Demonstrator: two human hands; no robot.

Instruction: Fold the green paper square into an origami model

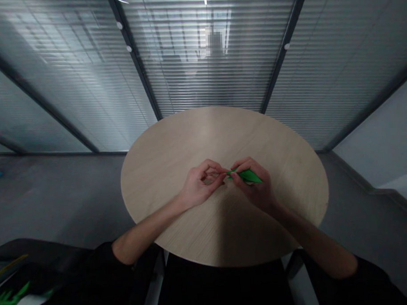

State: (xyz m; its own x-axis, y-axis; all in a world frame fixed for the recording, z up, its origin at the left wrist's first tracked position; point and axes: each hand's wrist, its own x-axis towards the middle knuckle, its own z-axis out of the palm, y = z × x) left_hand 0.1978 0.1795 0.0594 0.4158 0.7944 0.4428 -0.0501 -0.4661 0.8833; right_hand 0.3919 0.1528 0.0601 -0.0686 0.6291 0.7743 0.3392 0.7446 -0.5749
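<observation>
— Largest thing in view?
— Round pale-wood table (223, 134), left forearm (149, 230) and right forearm (308, 235) angled in over its near edge.

— And the green piece?
— Folded green paper (247, 176), just right of the table's centre, long axis nearly level, closer to the right hand (256, 186).

— Fingers?
— Right ones curled, gripping it; left hand (200, 186) closed to a pinch on its narrow left tip.

The only view comes from a camera worn on the person's head, facing forward and down over a round table (209, 134). It looks closely at the left hand (199, 183) and right hand (253, 184), with a glass wall (204, 81) beyond.
</observation>
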